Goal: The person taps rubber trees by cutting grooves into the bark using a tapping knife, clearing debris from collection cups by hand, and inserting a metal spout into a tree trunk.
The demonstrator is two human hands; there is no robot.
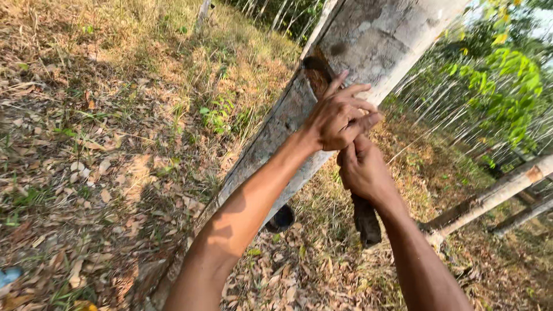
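A pale grey tree trunk (380, 40) runs slanted across the view, with a dark cut groove (314, 72) in its bark. My left hand (340, 115) rests against the trunk just beside the groove, fingers curled over the upper part of a tool. My right hand (363, 170) sits directly below it, closed around the dark wooden handle of the tool (367, 222), whose end sticks out under my wrist. The tool's blade is hidden behind my hands. A small dark cup (282, 219) hangs on the trunk lower down.
Dry leaves and sparse grass (103, 161) cover the ground on both sides of the trunk. Other slim pale trunks (495, 196) stand to the right, with green foliage (507, 86) behind them. A small blue object (8, 275) lies at the left edge.
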